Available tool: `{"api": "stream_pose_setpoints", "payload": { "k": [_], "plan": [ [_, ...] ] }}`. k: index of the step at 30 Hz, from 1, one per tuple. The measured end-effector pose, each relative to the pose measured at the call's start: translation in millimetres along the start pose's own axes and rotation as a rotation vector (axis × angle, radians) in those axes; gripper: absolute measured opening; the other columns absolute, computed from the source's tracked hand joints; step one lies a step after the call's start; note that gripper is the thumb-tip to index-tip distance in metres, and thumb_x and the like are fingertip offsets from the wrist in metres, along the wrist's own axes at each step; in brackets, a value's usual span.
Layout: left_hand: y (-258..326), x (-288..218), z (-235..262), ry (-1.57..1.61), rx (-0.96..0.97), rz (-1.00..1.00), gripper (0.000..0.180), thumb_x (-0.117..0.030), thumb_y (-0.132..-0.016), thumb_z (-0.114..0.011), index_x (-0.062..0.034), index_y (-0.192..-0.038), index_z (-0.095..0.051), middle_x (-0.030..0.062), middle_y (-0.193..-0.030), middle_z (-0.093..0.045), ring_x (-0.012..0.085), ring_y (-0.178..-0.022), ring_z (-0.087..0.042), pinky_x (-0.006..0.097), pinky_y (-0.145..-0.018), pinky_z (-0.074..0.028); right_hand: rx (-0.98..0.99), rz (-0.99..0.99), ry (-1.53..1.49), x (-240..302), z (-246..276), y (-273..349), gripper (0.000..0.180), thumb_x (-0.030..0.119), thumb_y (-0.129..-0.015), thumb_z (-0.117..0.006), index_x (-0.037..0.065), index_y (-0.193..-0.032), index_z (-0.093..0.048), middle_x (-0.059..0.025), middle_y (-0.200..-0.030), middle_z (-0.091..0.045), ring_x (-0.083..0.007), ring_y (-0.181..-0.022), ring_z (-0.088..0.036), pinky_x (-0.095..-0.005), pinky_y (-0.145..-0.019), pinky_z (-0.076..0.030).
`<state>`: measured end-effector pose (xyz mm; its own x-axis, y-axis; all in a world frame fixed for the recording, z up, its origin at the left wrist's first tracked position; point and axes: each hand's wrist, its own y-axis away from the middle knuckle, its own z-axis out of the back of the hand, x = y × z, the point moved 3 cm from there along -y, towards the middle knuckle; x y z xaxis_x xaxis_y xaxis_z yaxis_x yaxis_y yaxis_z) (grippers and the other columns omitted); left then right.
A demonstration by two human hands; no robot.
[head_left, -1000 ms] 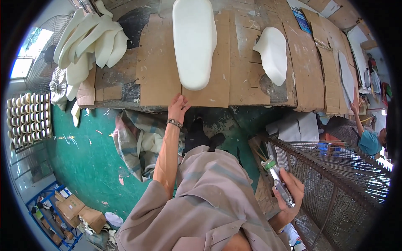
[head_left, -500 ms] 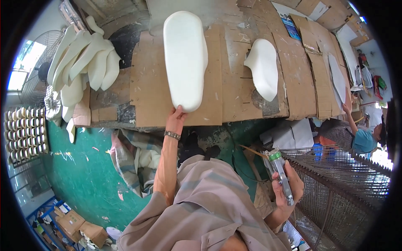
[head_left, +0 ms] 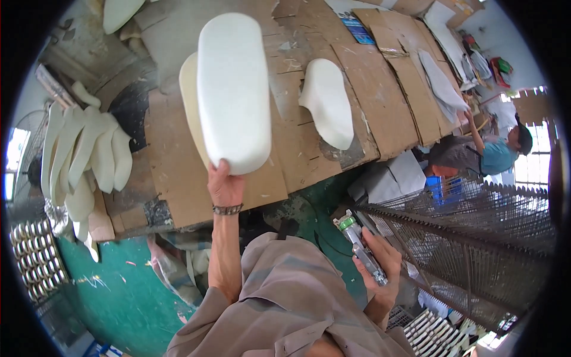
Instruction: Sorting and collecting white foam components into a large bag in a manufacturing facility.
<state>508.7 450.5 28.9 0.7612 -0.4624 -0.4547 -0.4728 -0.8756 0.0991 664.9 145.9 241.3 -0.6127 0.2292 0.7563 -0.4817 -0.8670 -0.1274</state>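
My left hand (head_left: pixel 226 187) pinches the near end of a long white foam-like pad (head_left: pixel 233 89) with rounded ends. The pad is lifted above the cardboard-covered table (head_left: pixel 279 172), and a cream-coloured pad (head_left: pixel 189 89) shows partly from behind its left edge. To the right lies a smaller, waisted white piece (head_left: pixel 328 104). Low on the right, away from the table, my right hand (head_left: pixel 383 262) is closed around a silver metal hand tool (head_left: pixel 364 250) with a green collar; its exact kind is unclear.
Several cream curved pieces (head_left: pixel 83 149) are heaped at the table's left end. A dark wire rack (head_left: pixel 458 238) stands close on my right. Beyond it, a person in a blue top (head_left: pixel 496 154) handles a white sheet (head_left: pixel 440 83). A cloth sack (head_left: pixel 172 268) lies on the green floor.
My left hand has raised the white pad, and the cream pad behind it has come into view. My right hand has shifted slightly with the tool. The view has turned to the right.
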Motion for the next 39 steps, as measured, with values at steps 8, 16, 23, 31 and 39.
{"api": "stream_pose_setpoints", "payload": {
  "k": [8, 16, 23, 31, 39],
  "plan": [
    [-106, 167, -70, 0.244, 0.135, 0.29, 0.059, -0.01, -0.094, -0.07, -0.002, -0.146, -0.045, 0.0084, -0.143, -0.057, 0.0245, -0.132, -0.055, 0.044, -0.114, -0.045, -0.051, -0.169, 0.036, 6, -2, 24, 0.058, -0.003, -0.079, -0.073, -0.006, -0.135, -0.06, -0.0162, -0.091, -0.069, -0.0226, -0.078, -0.067, -0.0308, -0.072, -0.053],
    [-110, 267, -48, 0.266, -0.105, 0.452, 0.047, -0.012, -0.098, -0.068, -0.0023, -0.14, -0.05, 0.009, -0.137, -0.06, 0.0241, -0.124, -0.06, 0.041, -0.106, -0.053, -0.086, -0.181, 0.04, 9, -7, 34, 0.056, 0.0, -0.083, -0.071, -0.006, -0.138, -0.058, -0.016, -0.095, -0.069, -0.0218, -0.08, -0.067, -0.0319, -0.072, -0.053],
    [-90, 228, -28, -0.144, -0.085, 0.566, 0.043, -0.021, -0.099, -0.069, -0.0006, -0.133, -0.052, 0.0113, -0.122, -0.064, 0.0256, -0.107, -0.066, 0.041, -0.092, -0.06, -0.051, -0.081, -0.02, 13, -13, 23, 0.053, 0.002, -0.083, -0.071, -0.007, -0.134, -0.06, -0.0161, -0.088, -0.071, -0.0235, -0.078, -0.069, -0.0328, -0.073, -0.054],
    [3, 165, 59, -0.415, -0.063, 0.596, 0.065, -0.018, -0.101, -0.064, 0.0041, -0.153, -0.033, 0.0129, -0.119, -0.06, 0.0234, -0.107, -0.066, 0.04, -0.094, -0.06, 0.107, 0.063, -0.132, 29, -33, 0, 0.052, 0.004, -0.083, -0.073, -0.008, -0.132, -0.061, -0.0182, -0.094, -0.07, -0.023, -0.078, -0.069, -0.0299, -0.073, -0.054],
    [109, 74, 166, -0.263, -0.458, 0.539, 0.044, -0.016, -0.1, -0.065, 0.0002, -0.139, -0.052, 0.0104, -0.111, -0.064, 0.0234, -0.103, -0.066, 0.042, -0.092, -0.059, 0.134, 0.228, -0.068, 40, -30, -18, 0.052, 0.006, -0.082, -0.074, -0.01, -0.13, -0.061, -0.0177, -0.089, -0.066, -0.0255, -0.072, -0.064, -0.0332, -0.069, -0.052]
  ]
}}
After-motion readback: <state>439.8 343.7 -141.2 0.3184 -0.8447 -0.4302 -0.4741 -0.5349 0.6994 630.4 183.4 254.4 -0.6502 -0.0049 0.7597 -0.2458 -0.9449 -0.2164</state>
